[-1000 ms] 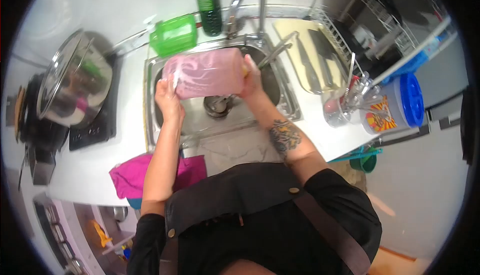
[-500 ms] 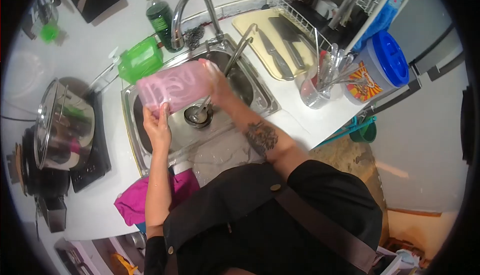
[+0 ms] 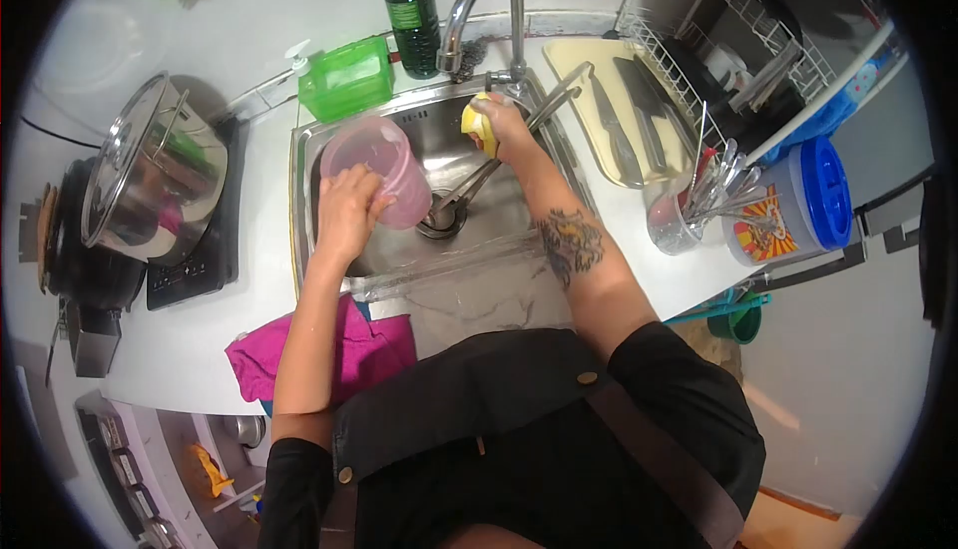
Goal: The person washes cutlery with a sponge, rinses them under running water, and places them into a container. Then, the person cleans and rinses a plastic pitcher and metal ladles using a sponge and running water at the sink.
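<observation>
Over the left side of the steel sink (image 3: pixel 409 268), my left hand (image 3: pixel 349 212) grips a pink translucent plastic container (image 3: pixel 397 165) near its lower end. Its round opening tilts up toward the faucet. My right hand (image 3: pixel 504 128) is closed on a yellow sponge (image 3: pixel 477 125), to the right of the container and apart from it. Below the faucet (image 3: pixel 477 10), a ladle (image 3: pixel 444 215) and tongs (image 3: pixel 544 105) rest in the sink, partly hidden by the container and my right arm.
Left of the sink stand a lidded steel pot (image 3: pixel 160 185) and a magenta cloth (image 3: pixel 379 349). Behind it are a green soap dispenser (image 3: pixel 346 80) and a green bottle (image 3: pixel 411 25). On the right lie a cutting board (image 3: pixel 574 65) with knives, a utensil cup (image 3: pixel 671 225) and a blue-lidded tub (image 3: pixel 826 195).
The container has turned from lying sideways between both hands to showing its round opening. My right hand has let go of it and moved right, the sponge now visible in it.
</observation>
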### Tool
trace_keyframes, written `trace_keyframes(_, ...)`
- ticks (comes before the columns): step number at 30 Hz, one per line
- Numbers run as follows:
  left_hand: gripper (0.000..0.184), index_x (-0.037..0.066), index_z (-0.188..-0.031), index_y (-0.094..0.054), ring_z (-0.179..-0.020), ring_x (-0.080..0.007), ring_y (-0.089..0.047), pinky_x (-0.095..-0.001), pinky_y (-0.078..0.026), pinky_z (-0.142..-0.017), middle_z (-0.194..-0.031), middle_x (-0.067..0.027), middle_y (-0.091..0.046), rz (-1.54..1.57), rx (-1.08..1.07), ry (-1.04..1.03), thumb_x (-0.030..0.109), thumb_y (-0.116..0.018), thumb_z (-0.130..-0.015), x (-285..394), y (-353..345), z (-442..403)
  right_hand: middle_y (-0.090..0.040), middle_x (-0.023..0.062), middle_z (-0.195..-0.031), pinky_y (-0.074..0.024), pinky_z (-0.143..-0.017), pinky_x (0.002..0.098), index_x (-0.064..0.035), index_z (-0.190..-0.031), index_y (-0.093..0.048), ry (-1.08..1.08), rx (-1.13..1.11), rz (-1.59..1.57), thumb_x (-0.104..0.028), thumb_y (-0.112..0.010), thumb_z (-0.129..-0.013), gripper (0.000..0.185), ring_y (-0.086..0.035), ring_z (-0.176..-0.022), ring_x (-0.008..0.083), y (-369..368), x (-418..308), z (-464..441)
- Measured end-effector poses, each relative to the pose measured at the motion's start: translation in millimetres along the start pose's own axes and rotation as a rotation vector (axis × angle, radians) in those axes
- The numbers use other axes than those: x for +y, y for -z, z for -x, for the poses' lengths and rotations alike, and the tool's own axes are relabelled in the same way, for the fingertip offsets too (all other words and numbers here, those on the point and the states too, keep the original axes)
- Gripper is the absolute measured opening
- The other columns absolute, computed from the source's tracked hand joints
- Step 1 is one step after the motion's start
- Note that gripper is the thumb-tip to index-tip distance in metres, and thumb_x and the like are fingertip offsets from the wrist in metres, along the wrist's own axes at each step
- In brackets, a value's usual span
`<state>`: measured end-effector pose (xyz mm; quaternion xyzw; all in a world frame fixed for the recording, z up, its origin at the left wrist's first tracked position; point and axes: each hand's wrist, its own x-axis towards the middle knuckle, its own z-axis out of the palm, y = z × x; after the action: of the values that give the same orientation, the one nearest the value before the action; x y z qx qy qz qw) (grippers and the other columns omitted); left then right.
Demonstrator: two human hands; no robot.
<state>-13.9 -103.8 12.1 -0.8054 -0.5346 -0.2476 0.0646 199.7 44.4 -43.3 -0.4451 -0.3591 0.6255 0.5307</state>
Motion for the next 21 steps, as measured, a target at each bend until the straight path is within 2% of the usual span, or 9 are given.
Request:
trace_keyframes(2, 0.017, 0.008, -0.073, -0.053, -0.073, -0.0219, -0.048, -0.0333, -0.032, -0.066, -0.075, -0.0045, -0.048, -0.030, 0.010, -0.055, 0.019, -0.064, -0.065, -5.9, -13.5, 2.9, -0.053, 0.0111, -0.066, -0.0389, -0.033, 0.0287, -0.0086, -0.091, -0.044, -0.281, -0.043, -0.004, -0.021, -0.056, -0.077, 0.023, -0.049, -0.040, 0.0191, 7.5, 14.3, -29.4)
trace_keyframes(7, 0.014, 0.010, -0.074, -0.055, -0.075, -0.0212, -0.048, -0.0335, -0.033, -0.069, -0.074, -0.0042, -0.047, 0.019, 0.008, -0.140, 0.017, -0.063, -0.066, -5.5, -27.7, -4.9, -0.053, 0.0102, -0.064, -0.0390, -0.033, 0.0282, -0.0078, -0.091, -0.044, -0.362, 0.051, 0.023, -0.021, -0.056, -0.077, 0.022, -0.050, -0.041, 0.0189, 8.7, 22.9, -53.6)
trace_keyframes(10, 0.014, 0.010, -0.075, -0.054, -0.074, -0.0217, -0.051, -0.0329, -0.034, -0.068, -0.075, -0.0047, -0.049, 0.088, -0.016, -0.172, 0.018, -0.062, -0.067, 6.0, -38.6, -19.5, -0.054, 0.0082, -0.068, -0.0432, -0.040, 0.0303, -0.0068, -0.090, -0.047, -0.388, -0.204, -0.068, -0.022, -0.055, -0.078, 0.022, -0.054, -0.051, 0.0191, 13.2, 7.8, -36.5)
trace_keyframes(13, 0.018, 0.007, -0.076, -0.053, -0.071, -0.0253, -0.053, -0.0337, -0.038, -0.063, -0.075, -0.0076, -0.055, 0.183, -0.072, -0.189, 0.022, -0.061, -0.071, 22.0, -48.8, -37.7, -0.054, 0.0066, -0.070, -0.0448, -0.046, 0.0303, -0.0076, -0.090, -0.049, -0.211, -0.313, 0.056, -0.024, -0.056, -0.078, 0.021, -0.055, -0.056, 0.0181, 10.6, -21.8, -6.8)
trace_keyframes(15, 0.026, 0.004, -0.076, -0.052, -0.065, -0.0277, -0.055, -0.0356, -0.041, -0.058, -0.070, -0.0089, -0.057, 0.327, -0.303, 0.108, 0.028, -0.062, -0.073, 32.0, -53.7, -48.5, -0.057, 0.0098, -0.078, -0.0466, -0.054, 0.0309, -0.0049, -0.098, -0.051, -0.098, -0.258, 0.149, -0.024, -0.057, -0.077, 0.029, -0.057, -0.064, 0.0189, 19.4, -29.1, 5.0)
trace_keyframes(17, 0.026, 0.004, -0.076, -0.052, -0.065, -0.0290, -0.055, -0.0368, -0.042, -0.056, -0.068, -0.0101, -0.057, 0.404, -0.310, 0.128, 0.029, -0.061, -0.074, 31.5, -66.1, -57.7, -0.059, 0.0166, -0.091, -0.0466, -0.066, 0.0332, -0.0023, -0.107, -0.050, 0.201, 0.036, 0.777, -0.022, -0.056, -0.077, 0.036, -0.059, -0.076, 0.0254, 23.5, -38.4, 29.4)
trace_keyframes(18, 0.027, 0.004, -0.076, -0.052, -0.064, -0.0302, -0.056, -0.0379, -0.042, -0.055, -0.066, -0.0114, -0.057, 0.475, -0.312, 0.146, 0.030, -0.060, -0.076, 28.9, -74.0, -63.0, -0.055, 0.0225, -0.102, -0.0431, -0.079, 0.0363, -0.0016, -0.111, -0.049, 0.191, 0.023, 0.956, -0.023, -0.052, -0.078, 0.040, -0.055, -0.093, 0.0320, 35.2, -20.8, 20.4)
trace_keyframes(19, 0.027, 0.004, -0.076, -0.052, -0.064, -0.0302, -0.056, -0.0379, -0.042, -0.055, -0.066, -0.0114, -0.057, 0.476, -0.312, 0.147, 0.030, -0.060, -0.076, 23.8, -86.2, -68.8, -0.055, 0.0225, -0.102, -0.0431, -0.079, 0.0363, -0.0016, -0.111, -0.049, 0.190, 0.022, 0.958, -0.023, -0.052, -0.078, 0.040, -0.055, -0.093, 0.0320, 37.9, -10.9, 23.1)
trace_keyframes(21, 0.030, 0.007, -0.077, -0.054, -0.069, -0.0333, -0.057, -0.0419, -0.043, -0.060, -0.070, -0.0143, -0.058, 0.353, -0.248, 0.131, 0.036, -0.058, -0.074, 16.0, -104.9, -80.0, -0.052, 0.0238, -0.106, -0.0401, -0.085, 0.0387, -0.0028, -0.110, -0.051, 0.053, -0.051, 1.387, -0.022, -0.046, -0.078, 0.038, -0.050, -0.102, 0.0348, 44.4, 8.9, 35.6)
